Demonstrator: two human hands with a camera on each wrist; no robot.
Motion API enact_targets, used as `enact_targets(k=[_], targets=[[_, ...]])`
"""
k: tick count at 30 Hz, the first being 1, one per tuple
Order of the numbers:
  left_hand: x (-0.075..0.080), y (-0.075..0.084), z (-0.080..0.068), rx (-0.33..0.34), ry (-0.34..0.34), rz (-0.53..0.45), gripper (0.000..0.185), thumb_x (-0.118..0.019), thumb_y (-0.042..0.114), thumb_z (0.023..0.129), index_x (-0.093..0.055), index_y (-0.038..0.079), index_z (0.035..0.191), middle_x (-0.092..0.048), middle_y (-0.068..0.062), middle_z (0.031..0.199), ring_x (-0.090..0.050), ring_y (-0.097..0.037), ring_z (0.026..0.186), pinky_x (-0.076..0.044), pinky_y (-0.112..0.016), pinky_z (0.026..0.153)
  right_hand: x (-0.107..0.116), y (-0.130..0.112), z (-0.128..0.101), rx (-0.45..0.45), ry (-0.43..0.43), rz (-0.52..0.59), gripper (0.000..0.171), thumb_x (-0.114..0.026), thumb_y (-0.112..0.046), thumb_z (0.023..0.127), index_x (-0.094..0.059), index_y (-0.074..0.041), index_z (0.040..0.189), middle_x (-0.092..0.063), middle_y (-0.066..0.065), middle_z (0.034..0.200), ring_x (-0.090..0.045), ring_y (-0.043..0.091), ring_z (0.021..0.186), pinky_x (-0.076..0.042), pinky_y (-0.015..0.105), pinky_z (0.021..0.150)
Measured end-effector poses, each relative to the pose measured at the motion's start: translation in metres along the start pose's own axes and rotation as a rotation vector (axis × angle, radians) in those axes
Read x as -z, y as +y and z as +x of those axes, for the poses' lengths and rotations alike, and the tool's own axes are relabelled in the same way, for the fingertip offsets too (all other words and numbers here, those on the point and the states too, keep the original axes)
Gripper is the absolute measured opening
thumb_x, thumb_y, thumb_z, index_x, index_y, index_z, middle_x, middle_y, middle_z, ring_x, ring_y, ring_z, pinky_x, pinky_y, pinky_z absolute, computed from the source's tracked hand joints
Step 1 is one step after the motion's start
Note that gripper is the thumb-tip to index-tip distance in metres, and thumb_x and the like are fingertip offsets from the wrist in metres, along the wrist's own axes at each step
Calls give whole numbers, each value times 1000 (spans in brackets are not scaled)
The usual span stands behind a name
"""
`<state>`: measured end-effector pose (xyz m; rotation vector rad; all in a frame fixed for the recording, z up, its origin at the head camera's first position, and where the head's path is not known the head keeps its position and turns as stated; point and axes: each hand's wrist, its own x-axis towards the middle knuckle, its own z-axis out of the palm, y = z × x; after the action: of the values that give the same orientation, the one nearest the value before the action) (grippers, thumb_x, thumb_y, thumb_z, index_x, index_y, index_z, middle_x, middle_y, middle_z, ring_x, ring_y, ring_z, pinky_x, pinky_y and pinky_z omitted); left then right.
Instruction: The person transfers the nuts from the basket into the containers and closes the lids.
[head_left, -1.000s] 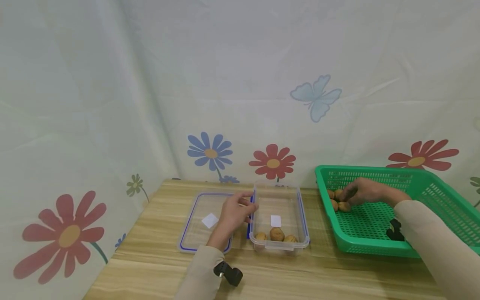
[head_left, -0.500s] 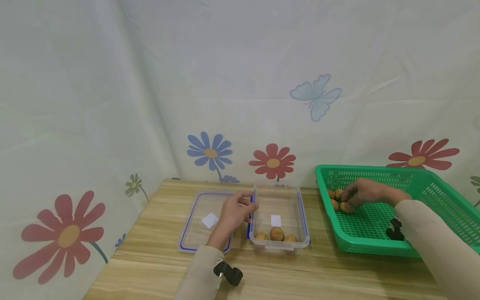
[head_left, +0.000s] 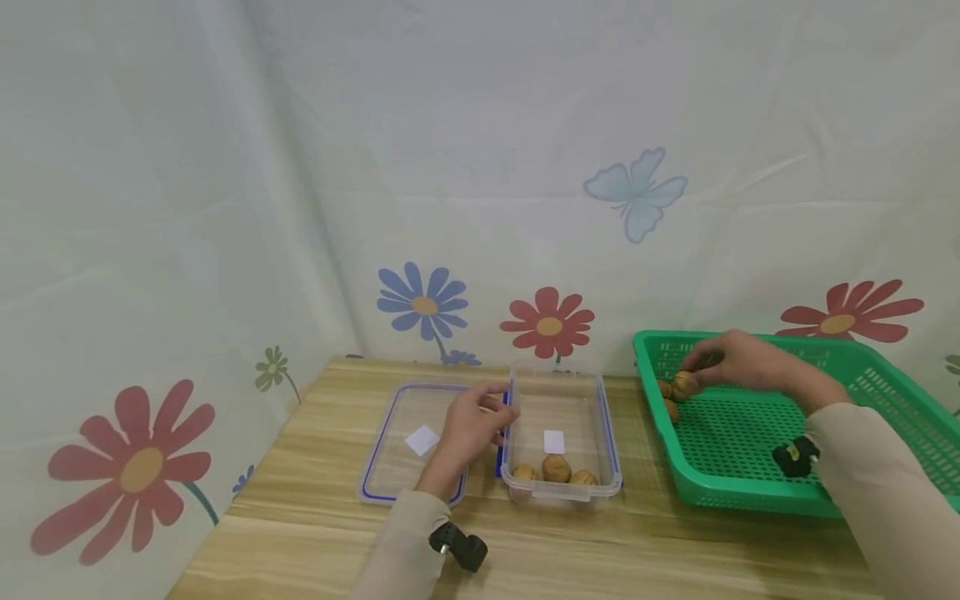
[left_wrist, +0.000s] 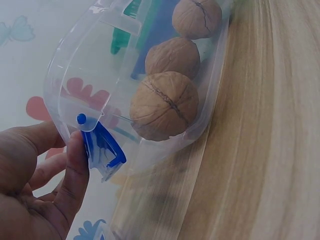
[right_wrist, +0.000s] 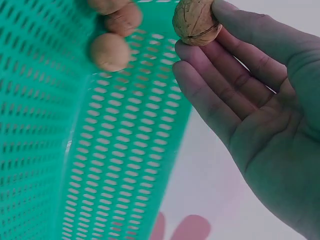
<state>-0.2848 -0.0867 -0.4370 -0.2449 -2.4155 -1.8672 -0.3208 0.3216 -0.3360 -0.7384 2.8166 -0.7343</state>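
My right hand (head_left: 693, 367) is raised over the left end of the green basket (head_left: 750, 493) and pinches a walnut (head_left: 684, 385) at its fingertips. The right wrist view shows that walnut (right_wrist: 196, 21) at the tips of the fingers (right_wrist: 200, 75), with a few loose walnuts (right_wrist: 110, 51) below in the basket (right_wrist: 125, 150). My left hand (head_left: 495, 412) holds the left side of the clear container (head_left: 561, 493). Its thumb (left_wrist: 75, 165) lies against the blue latch (left_wrist: 102, 150). Three walnuts (left_wrist: 164, 106) sit at the container's near end.
A clear lid with a blue rim (head_left: 382, 487) lies flat on the wooden table (head_left: 300, 533), left of the container. Flower-printed cloth walls (head_left: 225, 250) close in the back and left. A couple of walnuts (head_left: 670, 408) stay in the basket's left corner.
My right hand has risen from the basket floor with a walnut pinched in its fingers. My left hand has stayed at the container's latch.
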Motion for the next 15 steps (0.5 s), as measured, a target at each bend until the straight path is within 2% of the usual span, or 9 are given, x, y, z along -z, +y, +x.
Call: enact_targets(k=[7, 15], targets=[[0, 0, 1, 14, 6, 15, 42, -77, 2, 96, -68, 0, 136, -69, -16, 100, -66, -17, 62, -65, -32, 56, 6, -19, -6, 16, 84, -30, 28, -75, -23, 102, -77, -2, 120, -77, 4, 110, -72, 29, 104, -62, 54, 87], [0, 1, 0, 7, 7, 5, 42, -77, 2, 95, -68, -1, 136, -68, -16, 100, -66, -17, 63, -65, -33, 56, 10, -38, -12, 40, 153, -27, 24, -76, -24, 102, -78, -7, 118, -77, 2, 112, -71, 27, 107, -61, 44, 87]])
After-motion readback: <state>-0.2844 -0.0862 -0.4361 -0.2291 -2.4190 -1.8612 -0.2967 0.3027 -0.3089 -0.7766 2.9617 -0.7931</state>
